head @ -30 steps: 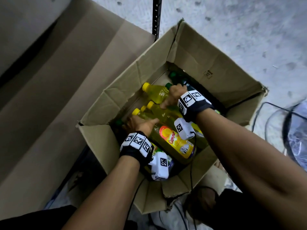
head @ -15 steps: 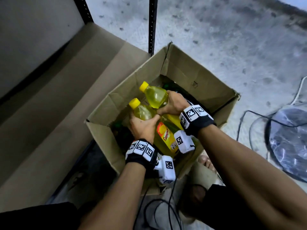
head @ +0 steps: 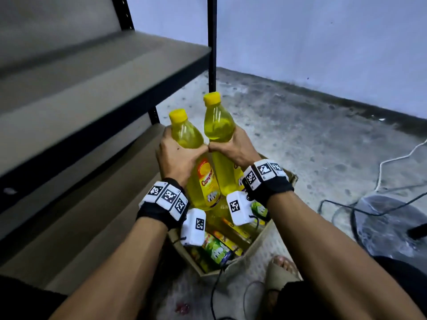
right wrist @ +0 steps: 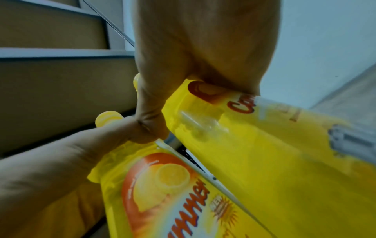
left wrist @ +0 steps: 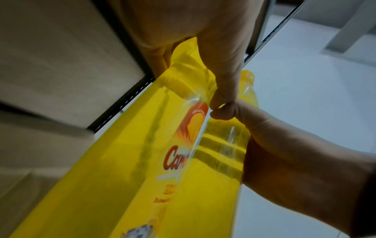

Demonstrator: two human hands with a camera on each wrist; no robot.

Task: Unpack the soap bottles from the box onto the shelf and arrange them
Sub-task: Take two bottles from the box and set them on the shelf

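Observation:
Two yellow soap bottles with yellow caps are held upright, side by side, above the open cardboard box (head: 258, 248). My left hand (head: 178, 155) grips the left bottle (head: 187, 135) round its shoulder; my right hand (head: 233, 146) grips the right bottle (head: 218, 123) the same way. The thumbs touch between the bottles. In the left wrist view the left bottle (left wrist: 154, 153) fills the frame under my left hand (left wrist: 205, 53). The right wrist view shows the right bottle (right wrist: 264, 145) under my right hand (right wrist: 193, 64). Several more bottles (head: 217, 248), yellow and green, lie in the box.
A shelf unit stands at the left, its board (head: 97, 72) level with the bottle caps and a lower board (head: 76, 215) beside the box. A black upright post (head: 211, 42) rises behind the bottles. Cables and a fan base (head: 390, 222) lie on the floor at the right.
Both hands have lifted the two yellow bottles out of the box and up toward the shelf. The head view has tilted up from the box to the shelf and wall.

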